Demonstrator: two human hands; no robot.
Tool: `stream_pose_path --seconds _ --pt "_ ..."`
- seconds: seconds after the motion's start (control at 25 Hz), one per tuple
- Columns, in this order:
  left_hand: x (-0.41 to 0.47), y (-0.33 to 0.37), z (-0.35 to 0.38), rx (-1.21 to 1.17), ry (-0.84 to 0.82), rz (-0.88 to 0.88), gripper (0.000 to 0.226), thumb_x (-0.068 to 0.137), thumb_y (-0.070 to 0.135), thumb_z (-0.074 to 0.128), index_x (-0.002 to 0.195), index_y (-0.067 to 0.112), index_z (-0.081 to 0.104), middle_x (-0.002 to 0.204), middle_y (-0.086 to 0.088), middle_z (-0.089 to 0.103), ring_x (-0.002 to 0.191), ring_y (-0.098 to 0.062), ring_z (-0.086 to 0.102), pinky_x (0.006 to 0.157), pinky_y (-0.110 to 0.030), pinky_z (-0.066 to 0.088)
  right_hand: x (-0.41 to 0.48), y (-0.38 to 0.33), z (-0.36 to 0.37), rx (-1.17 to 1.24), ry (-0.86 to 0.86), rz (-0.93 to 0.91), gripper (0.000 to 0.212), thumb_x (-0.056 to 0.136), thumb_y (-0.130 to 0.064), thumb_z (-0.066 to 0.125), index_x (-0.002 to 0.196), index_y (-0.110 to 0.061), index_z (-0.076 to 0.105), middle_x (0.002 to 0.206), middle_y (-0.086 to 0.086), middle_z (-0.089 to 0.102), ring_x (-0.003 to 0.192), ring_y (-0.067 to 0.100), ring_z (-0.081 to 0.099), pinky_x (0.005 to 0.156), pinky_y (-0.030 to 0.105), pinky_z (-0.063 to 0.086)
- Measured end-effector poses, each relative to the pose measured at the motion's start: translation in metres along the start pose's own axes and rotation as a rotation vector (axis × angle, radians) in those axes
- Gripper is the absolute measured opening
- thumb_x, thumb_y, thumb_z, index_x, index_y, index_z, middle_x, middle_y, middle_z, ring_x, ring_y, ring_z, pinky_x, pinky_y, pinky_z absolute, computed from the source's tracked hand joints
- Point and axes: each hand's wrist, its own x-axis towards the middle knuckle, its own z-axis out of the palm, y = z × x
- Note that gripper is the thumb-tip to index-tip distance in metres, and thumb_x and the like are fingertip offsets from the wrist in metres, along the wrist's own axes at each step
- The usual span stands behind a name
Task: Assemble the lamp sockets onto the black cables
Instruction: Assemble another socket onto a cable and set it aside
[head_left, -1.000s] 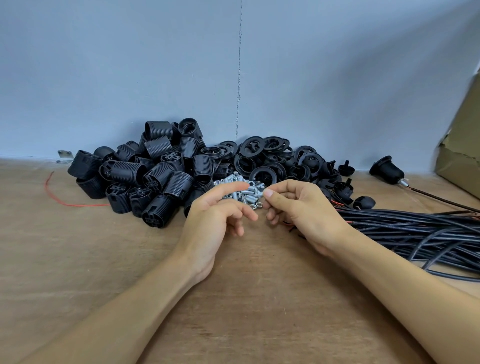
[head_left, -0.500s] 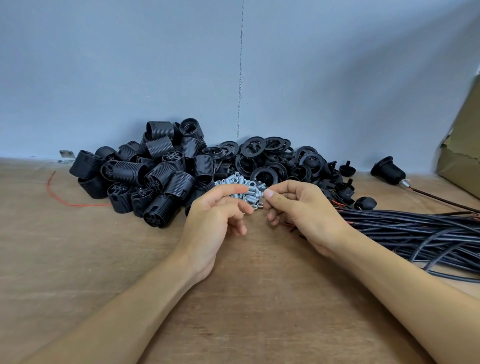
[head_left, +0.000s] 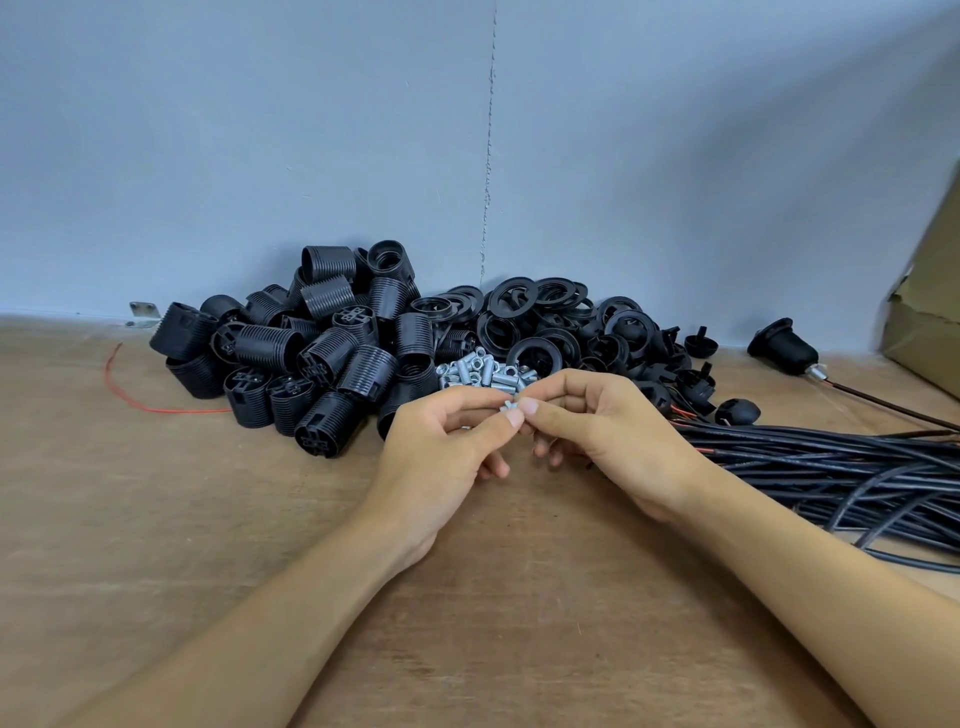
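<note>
Desk (head_left: 156, 519) of brown wood, backed by a grey-blue wall. Near the left edge, a loose red wire (head_left: 136, 404) lies curved on the surface. Behind it, a small metal bracket (head_left: 143, 313) sits at the back edge.

Next along the back edge is a heap of black ribbed lamp sockets (head_left: 322, 353), lying on their sides and stacked on one another. Touching its right side is a heap of black rings (head_left: 524, 306). A small pile of silver threaded tubes (head_left: 480, 371) sits in front, between the two heaps.

Just in front of the tubes, the left hand (head_left: 441, 441) and right hand (head_left: 613, 426) meet fingertip to fingertip. Each pinches the same small silver part (head_left: 509, 405) between thumb and forefinger, with the remaining fingers curled under. What the part is cannot be made out.

Behind the right hand lie black caps (head_left: 691, 379). Toward the right edge, a thick bundle of black cables (head_left: 831, 467) lies flat, its ends just beside the right hand. Near the back right corner, one fitted socket (head_left: 784, 343) sits on a thin cable, near a cardboard box (head_left: 930, 312).
</note>
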Motion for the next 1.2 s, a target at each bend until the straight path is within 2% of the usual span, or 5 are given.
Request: stream_pose_path --seconds 0.44,0.76,0.96,1.08,1.2 --pt "-0.002 -0.001 0.001 0.088 0.077 0.071 0.023 0.081 0.010 0.084 0.088 0.032 0.079 0.089 0.009 0.077 0.048 -0.009 0.060 0.051 -0.015 0.047 -0.001 -0.006 0.006 -0.205 0.060 0.087 0.046 0.100 -0.047 0.056 0.067 -0.015 0.060 0.056 0.002 0.058 0.047 0.012 0.049 0.049 0.019 0.044" --pt "0.000 -0.003 0.000 0.054 0.064 0.044 0.023 0.082 0.013 0.082 0.089 0.034 0.079 0.089 0.005 0.078 0.049 -0.012 0.063 0.051 -0.015 0.048 -0.003 -0.007 0.001 -0.118 -0.003 0.007 0.015 0.098 -0.016 0.064 0.101 -0.002 0.068 0.080 0.007 0.070 0.064 0.019 0.062 0.063 0.028 0.053" --pt "0.000 -0.002 -0.001 0.045 -0.003 0.023 0.029 0.085 0.018 0.080 0.107 0.036 0.073 0.094 0.007 0.079 0.055 -0.015 0.067 0.055 -0.015 0.048 0.002 -0.012 -0.008 -0.172 0.030 -0.001 0.010 0.097 -0.020 0.067 0.099 -0.010 0.070 0.084 0.010 0.074 0.065 0.013 0.061 0.059 0.023 0.047" --pt "-0.001 -0.001 0.000 0.072 0.002 0.036 0.017 0.087 0.020 0.079 0.094 0.035 0.079 0.088 0.003 0.079 0.053 -0.013 0.064 0.053 -0.016 0.048 0.001 -0.012 -0.008 -0.277 -0.074 0.009 0.013 0.098 -0.025 0.065 0.097 -0.014 0.072 0.077 0.000 0.072 0.064 0.010 0.062 0.058 0.016 0.045" --pt "0.001 -0.003 -0.001 0.056 0.045 -0.005 0.013 0.084 0.014 0.080 0.086 0.027 0.079 0.082 0.000 0.077 0.052 -0.013 0.063 0.052 -0.017 0.048 0.007 -0.014 -0.016 -0.457 0.087 -0.036 0.021 0.101 -0.036 0.055 0.097 -0.023 0.071 0.080 -0.005 0.073 0.067 0.005 0.063 0.062 0.016 0.045"
